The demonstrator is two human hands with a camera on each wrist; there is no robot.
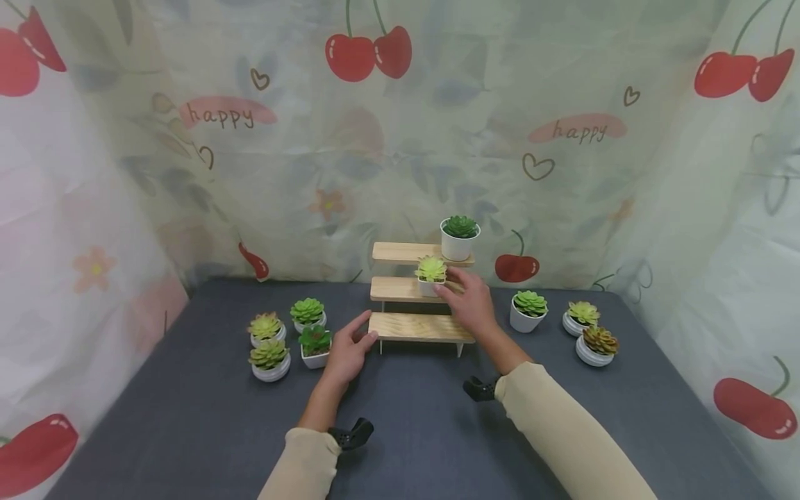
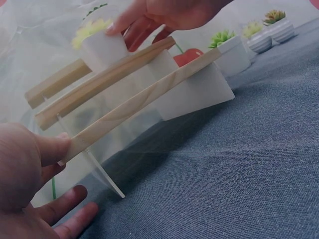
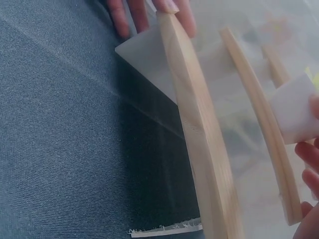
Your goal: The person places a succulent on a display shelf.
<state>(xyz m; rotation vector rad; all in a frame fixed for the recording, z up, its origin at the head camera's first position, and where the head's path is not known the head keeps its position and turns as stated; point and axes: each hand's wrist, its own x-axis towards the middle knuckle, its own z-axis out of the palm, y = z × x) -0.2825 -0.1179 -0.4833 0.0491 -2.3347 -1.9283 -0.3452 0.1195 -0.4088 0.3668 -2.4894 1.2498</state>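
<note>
A three-step wooden display stand [image 1: 415, 328] with white side supports stands toward the back of the table. My left hand [image 1: 345, 355] holds the left end of its lowest step, the thumb [image 2: 54, 147] on the board's edge and a finger below. At the middle step, my right hand [image 1: 473, 305] pinches the white pot of a pale yellow-green potted succulent [image 1: 431, 269] between thumb and fingers. That pot is upright, right over the step's board. A dark green potted succulent [image 1: 460, 239] sits at the right end of the top step.
Left of the stand, several potted succulents [image 1: 270, 360] are grouped on the dark cloth-covered table [image 1: 412, 430]. On the right are a green succulent in a tall white pot [image 1: 528, 311] and two in ribbed pots [image 1: 596, 347]. A printed curtain [image 1: 425, 139] hangs behind.
</note>
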